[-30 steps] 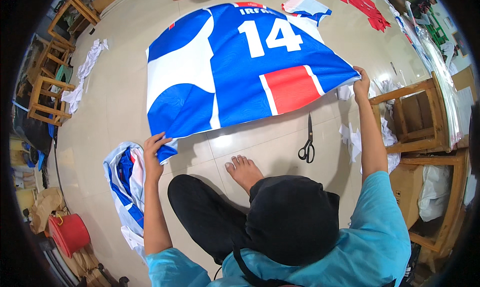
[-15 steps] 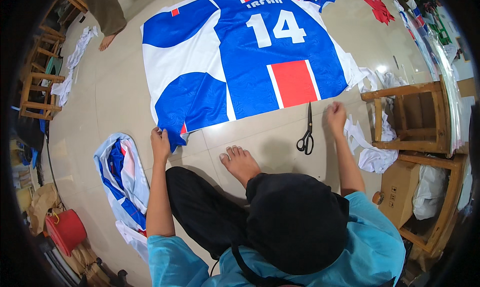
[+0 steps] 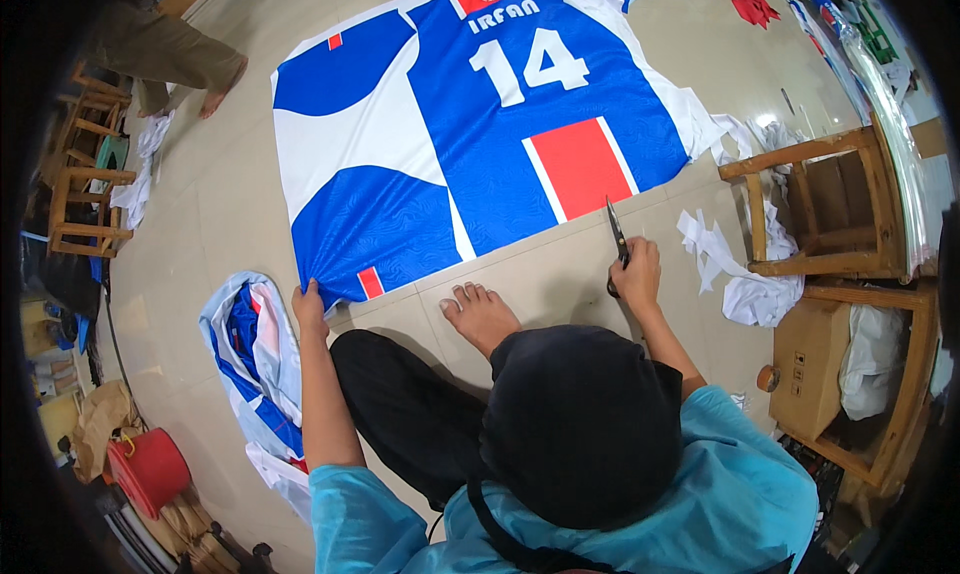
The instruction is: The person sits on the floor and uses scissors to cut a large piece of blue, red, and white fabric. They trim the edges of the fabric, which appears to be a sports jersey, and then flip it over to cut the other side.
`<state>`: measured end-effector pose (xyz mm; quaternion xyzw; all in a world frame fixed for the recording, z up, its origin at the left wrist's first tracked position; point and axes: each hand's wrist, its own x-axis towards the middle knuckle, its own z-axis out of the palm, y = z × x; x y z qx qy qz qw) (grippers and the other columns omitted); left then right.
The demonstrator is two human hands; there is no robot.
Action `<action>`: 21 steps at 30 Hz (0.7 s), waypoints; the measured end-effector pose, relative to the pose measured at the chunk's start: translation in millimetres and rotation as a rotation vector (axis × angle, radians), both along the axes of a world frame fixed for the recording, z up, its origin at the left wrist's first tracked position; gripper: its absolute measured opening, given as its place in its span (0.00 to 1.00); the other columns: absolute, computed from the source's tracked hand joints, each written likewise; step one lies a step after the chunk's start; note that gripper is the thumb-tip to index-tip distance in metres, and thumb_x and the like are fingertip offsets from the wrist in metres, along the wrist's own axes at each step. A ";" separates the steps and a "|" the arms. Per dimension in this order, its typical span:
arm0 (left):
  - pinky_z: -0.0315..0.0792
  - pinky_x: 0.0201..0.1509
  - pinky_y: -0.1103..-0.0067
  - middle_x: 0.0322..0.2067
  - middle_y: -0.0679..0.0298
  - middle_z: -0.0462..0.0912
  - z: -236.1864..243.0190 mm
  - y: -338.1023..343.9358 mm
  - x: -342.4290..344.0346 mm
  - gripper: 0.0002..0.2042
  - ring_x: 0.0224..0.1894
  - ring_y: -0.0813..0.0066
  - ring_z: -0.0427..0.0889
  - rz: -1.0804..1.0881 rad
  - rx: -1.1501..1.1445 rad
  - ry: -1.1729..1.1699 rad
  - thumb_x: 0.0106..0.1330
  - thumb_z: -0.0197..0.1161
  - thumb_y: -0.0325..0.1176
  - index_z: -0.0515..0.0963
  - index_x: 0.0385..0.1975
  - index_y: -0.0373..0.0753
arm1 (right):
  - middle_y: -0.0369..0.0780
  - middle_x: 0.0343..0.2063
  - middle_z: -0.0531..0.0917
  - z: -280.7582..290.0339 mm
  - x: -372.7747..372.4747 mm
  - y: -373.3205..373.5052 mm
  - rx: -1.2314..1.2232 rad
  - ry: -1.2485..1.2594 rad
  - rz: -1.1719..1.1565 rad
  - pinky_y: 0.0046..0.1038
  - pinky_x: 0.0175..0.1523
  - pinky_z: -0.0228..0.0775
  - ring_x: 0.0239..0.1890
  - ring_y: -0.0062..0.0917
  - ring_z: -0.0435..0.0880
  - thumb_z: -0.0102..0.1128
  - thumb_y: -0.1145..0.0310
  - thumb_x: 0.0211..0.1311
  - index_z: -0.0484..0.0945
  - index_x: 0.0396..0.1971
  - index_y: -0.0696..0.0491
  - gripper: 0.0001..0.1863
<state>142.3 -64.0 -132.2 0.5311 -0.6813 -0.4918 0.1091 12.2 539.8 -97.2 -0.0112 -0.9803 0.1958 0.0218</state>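
Across the tiled floor in front of me lies a large sheet of printed jersey fabric (image 3: pixel 390 154), blue and white with red panels. My left hand (image 3: pixel 310 309) pinches its near left corner and draws it outward. Black-handled scissors (image 3: pixel 617 236) are in my right hand (image 3: pixel 637 274), the fingers closed around the handles. The blades point away from me, their tips at the fabric's near edge by the red panel. My bare foot (image 3: pixel 480 316) rests on the floor between the hands, short of the fabric.
A bundle of blue and white fabric (image 3: pixel 255 354) lies to my left. Wooden stools (image 3: pixel 815 204) stand at right, with white scraps (image 3: pixel 752 294) beside them. A cardboard box (image 3: pixel 808 369) sits at lower right, a red bucket (image 3: pixel 150 471) at lower left. Another person's legs (image 3: pixel 190 59) are at far left.
My right hand has moved left and picked up the scissors from the floor. My left hand has pulled the folded fabric corner out flatter. The other person's legs have shifted.
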 end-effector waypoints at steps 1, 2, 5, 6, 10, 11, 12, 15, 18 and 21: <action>0.75 0.46 0.73 0.39 0.60 0.84 1.1 3.5 -1.0 0.14 0.39 0.72 0.80 0.039 0.049 0.003 0.75 0.61 0.36 0.79 0.48 0.30 | 0.47 0.45 0.76 2.0 -9.0 -0.5 -0.025 0.055 0.066 0.43 0.54 0.70 0.49 0.44 0.77 0.65 0.75 0.54 0.76 0.50 0.56 0.21; 0.75 0.46 0.73 0.39 0.60 0.84 5.5 5.2 -0.6 0.13 0.39 0.72 0.81 0.080 0.092 0.005 0.74 0.62 0.35 0.79 0.48 0.30 | 0.47 0.46 0.76 6.8 -23.0 -6.4 -0.055 0.110 0.135 0.44 0.55 0.69 0.51 0.45 0.76 0.65 0.76 0.53 0.77 0.51 0.55 0.22; 0.76 0.45 0.72 0.39 0.59 0.84 -7.4 -11.8 13.8 0.12 0.39 0.71 0.81 0.080 0.175 0.087 0.73 0.64 0.33 0.78 0.48 0.31 | 0.47 0.46 0.77 6.1 -64.6 -26.5 -0.018 0.300 0.358 0.44 0.57 0.68 0.52 0.45 0.76 0.64 0.78 0.52 0.79 0.50 0.53 0.22; 0.77 0.45 0.72 0.39 0.59 0.84 -13.3 -17.5 17.0 0.12 0.38 0.70 0.82 0.055 0.200 0.130 0.72 0.65 0.32 0.78 0.48 0.31 | 0.47 0.46 0.77 3.7 -76.7 -30.5 0.021 0.371 0.431 0.44 0.58 0.68 0.53 0.45 0.76 0.64 0.78 0.52 0.80 0.50 0.53 0.21; 0.77 0.43 0.74 0.38 0.58 0.84 -26.3 -25.5 24.2 0.13 0.37 0.71 0.82 0.058 0.220 0.120 0.70 0.67 0.30 0.76 0.48 0.30 | 0.46 0.42 0.78 -14.3 -103.2 -20.1 -0.006 0.297 0.503 0.45 0.57 0.67 0.49 0.44 0.77 0.63 0.77 0.53 0.81 0.40 0.56 0.12; 0.77 0.42 0.74 0.38 0.59 0.85 -25.4 -21.8 25.7 0.13 0.36 0.71 0.82 0.046 0.174 0.071 0.70 0.67 0.30 0.76 0.48 0.30 | 0.46 0.40 0.78 -16.0 -105.2 -14.5 -0.002 0.269 0.508 0.45 0.55 0.68 0.48 0.44 0.77 0.63 0.77 0.53 0.81 0.37 0.56 0.10; 0.78 0.42 0.74 0.38 0.59 0.85 -24.4 -18.7 25.5 0.14 0.36 0.71 0.82 0.034 0.128 0.023 0.70 0.68 0.31 0.75 0.48 0.30 | 0.46 0.39 0.78 -17.6 -107.2 -9.0 0.001 0.241 0.512 0.45 0.54 0.69 0.47 0.43 0.78 0.63 0.76 0.53 0.80 0.35 0.57 0.08; 0.78 0.40 0.74 0.38 0.58 0.85 -12.7 -10.9 27.6 0.15 0.34 0.70 0.83 -0.073 0.168 -0.166 0.68 0.70 0.30 0.75 0.48 0.29 | 0.48 0.38 0.78 -20.8 -107.6 -0.3 0.049 0.206 0.412 0.45 0.50 0.70 0.44 0.44 0.78 0.63 0.76 0.53 0.78 0.32 0.58 0.07; 0.79 0.36 0.72 0.37 0.57 0.85 -31.2 -24.9 53.3 0.16 0.31 0.68 0.83 -0.145 0.100 -0.075 0.65 0.71 0.28 0.75 0.47 0.29 | 0.49 0.39 0.78 -22.4 -95.7 -7.6 0.004 0.230 0.343 0.45 0.49 0.72 0.44 0.47 0.78 0.62 0.77 0.52 0.77 0.31 0.59 0.06; 0.80 0.36 0.71 0.36 0.55 0.85 -32.8 -23.4 52.3 0.16 0.32 0.67 0.84 -0.200 0.101 -0.164 0.64 0.72 0.26 0.75 0.47 0.28 | 0.52 0.41 0.79 -18.0 -85.5 -1.0 -0.021 0.215 0.366 0.45 0.52 0.72 0.46 0.49 0.78 0.62 0.76 0.52 0.77 0.32 0.59 0.07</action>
